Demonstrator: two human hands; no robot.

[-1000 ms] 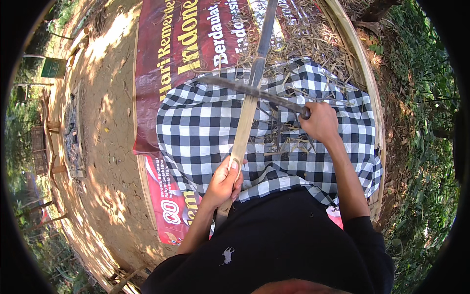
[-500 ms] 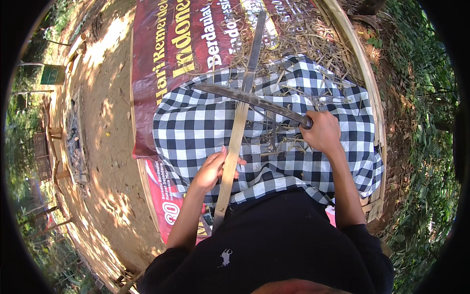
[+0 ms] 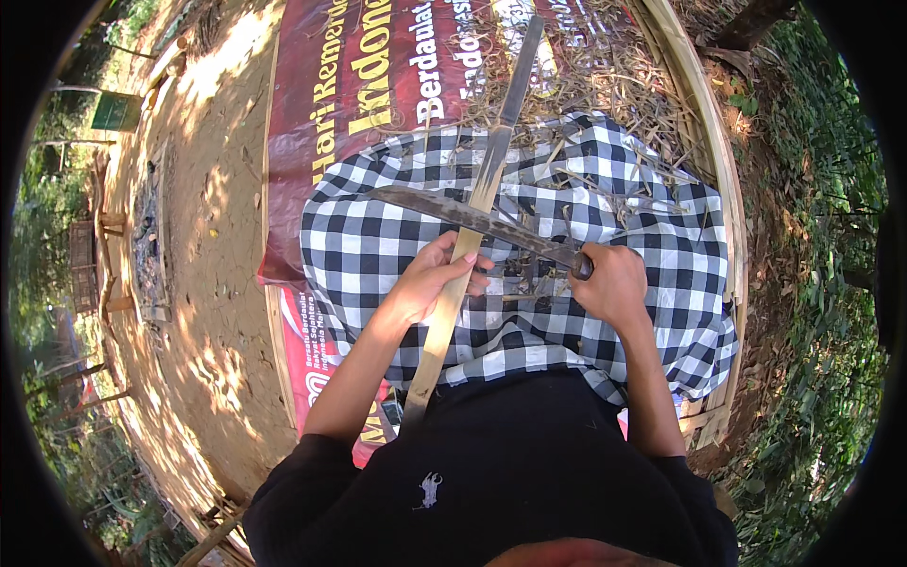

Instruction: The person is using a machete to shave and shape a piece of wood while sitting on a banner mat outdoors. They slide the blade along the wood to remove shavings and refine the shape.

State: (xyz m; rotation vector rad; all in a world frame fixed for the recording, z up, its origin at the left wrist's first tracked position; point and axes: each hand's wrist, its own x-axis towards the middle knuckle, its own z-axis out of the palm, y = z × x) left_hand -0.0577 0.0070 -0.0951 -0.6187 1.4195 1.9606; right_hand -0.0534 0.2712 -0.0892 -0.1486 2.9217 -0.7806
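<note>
A long bamboo strip (image 3: 440, 345) runs from my lap up and away, pale along its near part and dark grey toward the far tip. My left hand (image 3: 436, 281) grips it from the side, thumb on top and fingers curled beneath. In my right hand (image 3: 610, 288) is the handle of a machete (image 3: 472, 219), whose long dark blade lies across the strip just beyond my left hand, pointing left. Under both, a black-and-white checked cloth (image 3: 368, 250) covers my legs, with thin shavings scattered over it.
A red printed banner (image 3: 307, 123) is spread beneath the cloth on a bamboo platform with a raised edge (image 3: 694, 104) at the right. Shavings (image 3: 605, 85) are heaped beyond the cloth. Bare dirt ground (image 3: 203, 246) lies left, leafy plants (image 3: 822, 283) right.
My left hand has slid forward along the bamboo strip, closer to the machete, and closed around it. The machete blade has come a little nearer, and the view has shifted slightly.
</note>
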